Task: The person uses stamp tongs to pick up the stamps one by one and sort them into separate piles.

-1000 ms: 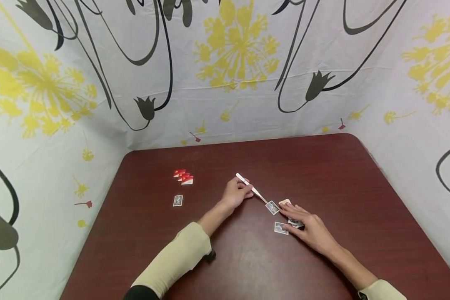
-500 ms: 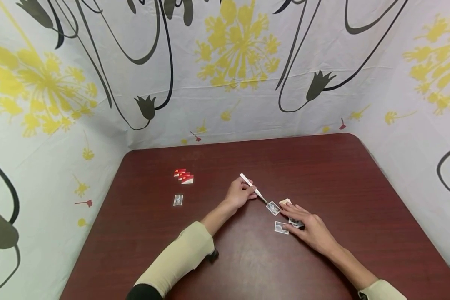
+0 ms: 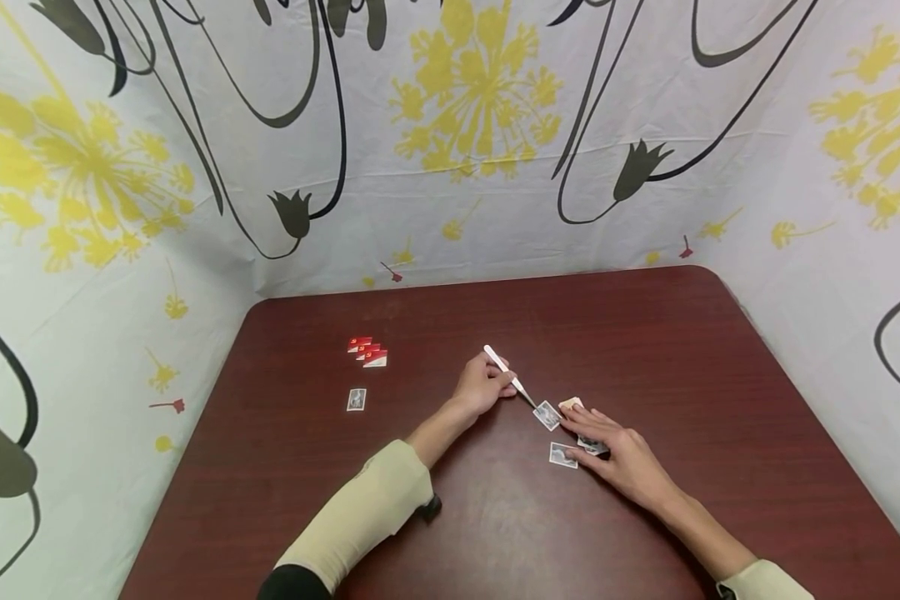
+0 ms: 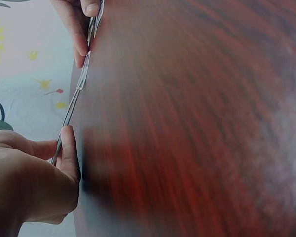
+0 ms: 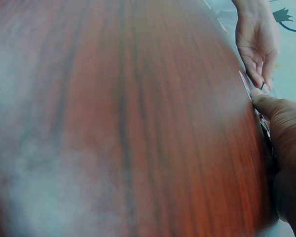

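Observation:
My left hand [image 3: 482, 387] pinches a pair of white-handled tweezers [image 3: 501, 364] between thumb and fingers. The tweezers slant down to the right, their tip right at the edge of a small stamp-like card [image 3: 547, 415] with a grey picture and white border. In the left wrist view the tweezers [image 4: 71, 106] point at this card's edge. My right hand [image 3: 621, 456] lies with fingers extended over several more such pieces and partly hides them. Its thumb touches a grey card [image 3: 562, 455], and a cream-coloured piece [image 3: 571, 404] shows beyond its fingertips.
On the left of the dark red-brown table [image 3: 450, 317] lie several overlapping red-and-white cards [image 3: 367, 352]. One grey card [image 3: 356, 400] lies apart just below them. A patterned cloth [image 3: 457, 225] hangs around the table's far and side edges.
My left hand has shifted slightly to the right, tilting the tweezers more steeply while their tip stays at the card. The right hand and the other cards have not visibly moved.

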{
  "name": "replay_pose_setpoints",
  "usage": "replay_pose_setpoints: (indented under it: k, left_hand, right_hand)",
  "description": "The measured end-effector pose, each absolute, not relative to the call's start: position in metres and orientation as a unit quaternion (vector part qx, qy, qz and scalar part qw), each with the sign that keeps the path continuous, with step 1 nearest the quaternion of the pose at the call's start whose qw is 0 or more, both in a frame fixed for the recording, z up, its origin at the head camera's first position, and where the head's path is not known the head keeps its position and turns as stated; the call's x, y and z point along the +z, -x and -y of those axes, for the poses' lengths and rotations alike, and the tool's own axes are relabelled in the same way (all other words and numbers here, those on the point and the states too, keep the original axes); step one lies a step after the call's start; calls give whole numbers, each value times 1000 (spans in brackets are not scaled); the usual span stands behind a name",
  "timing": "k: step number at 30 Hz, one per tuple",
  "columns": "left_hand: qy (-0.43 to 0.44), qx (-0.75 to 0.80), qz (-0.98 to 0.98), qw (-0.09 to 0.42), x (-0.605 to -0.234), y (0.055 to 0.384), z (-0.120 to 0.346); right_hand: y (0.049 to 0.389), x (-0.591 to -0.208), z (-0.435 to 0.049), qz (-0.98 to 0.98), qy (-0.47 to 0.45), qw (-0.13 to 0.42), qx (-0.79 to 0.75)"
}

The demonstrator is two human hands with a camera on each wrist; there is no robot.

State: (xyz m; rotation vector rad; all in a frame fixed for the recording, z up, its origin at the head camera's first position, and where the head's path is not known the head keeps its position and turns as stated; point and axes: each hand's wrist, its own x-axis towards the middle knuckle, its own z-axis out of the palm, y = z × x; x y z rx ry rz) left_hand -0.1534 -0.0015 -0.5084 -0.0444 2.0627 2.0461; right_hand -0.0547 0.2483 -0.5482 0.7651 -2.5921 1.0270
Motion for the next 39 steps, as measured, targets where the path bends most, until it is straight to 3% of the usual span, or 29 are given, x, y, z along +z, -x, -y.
replay_pose_setpoints:
  k: [10, 26, 39]
  left_hand:
    - [22, 707, -698, 111, -510, 156, -2]
    - [43, 722, -689, 55, -515, 155, -13]
    - [41, 724, -686, 57, -516, 151, -12]
  right_hand:
    - [55, -548, -249, 891, -259, 123, 351]
    - [53, -549, -249, 895, -255, 127, 344]
    - [53, -549, -249, 894, -256, 129, 344]
